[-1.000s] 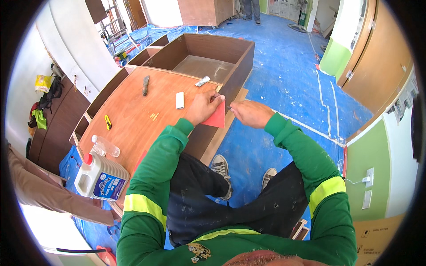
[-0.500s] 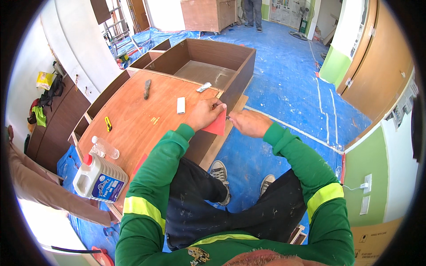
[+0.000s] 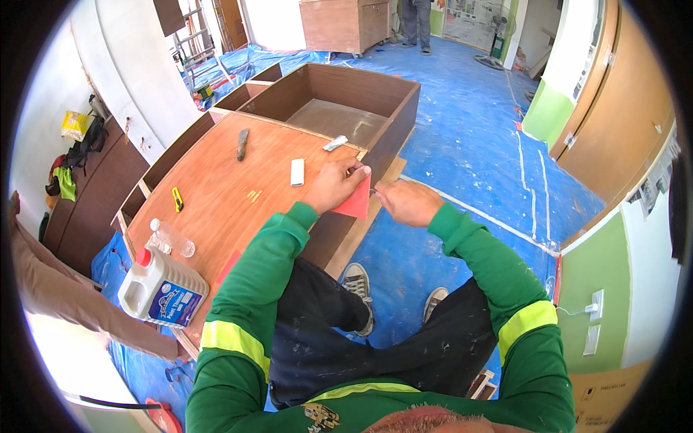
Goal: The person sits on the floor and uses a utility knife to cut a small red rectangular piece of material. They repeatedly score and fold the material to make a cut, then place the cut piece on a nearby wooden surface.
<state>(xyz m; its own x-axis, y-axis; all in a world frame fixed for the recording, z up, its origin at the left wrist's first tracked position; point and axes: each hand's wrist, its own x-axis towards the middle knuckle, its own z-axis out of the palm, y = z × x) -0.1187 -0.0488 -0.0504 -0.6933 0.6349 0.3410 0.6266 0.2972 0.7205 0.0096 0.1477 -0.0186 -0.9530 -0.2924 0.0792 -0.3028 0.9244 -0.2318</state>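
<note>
My left hand (image 3: 336,184) is closed on a red sheet (image 3: 355,204), perhaps sandpaper, pinched at the edge of a wooden panel (image 3: 209,187). Just right of the sheet, my right hand (image 3: 410,202) is closed, its fingertips pinching something thin and dark, too small to name. A white block (image 3: 297,172) lies beside my left hand, and a small silvery piece (image 3: 335,143) sits beyond it. Farther left on the panel are a dark, worn tool (image 3: 242,144) and a yellow cutter (image 3: 177,199). Another red piece (image 3: 229,267) shows partly from under my left forearm.
A paint thinner jug (image 3: 162,289) with a red cap and a clear plastic bottle (image 3: 172,238) occupy the panel's near left. An open brown cabinet box (image 3: 390,115) adjoins the panel. Blue sheeting (image 3: 476,173) covers the floor. Another person's legs (image 3: 416,25) stand far off.
The view has shifted very slightly. Both hands keep nearly the same place and hold, and the things on the panel have not moved.
</note>
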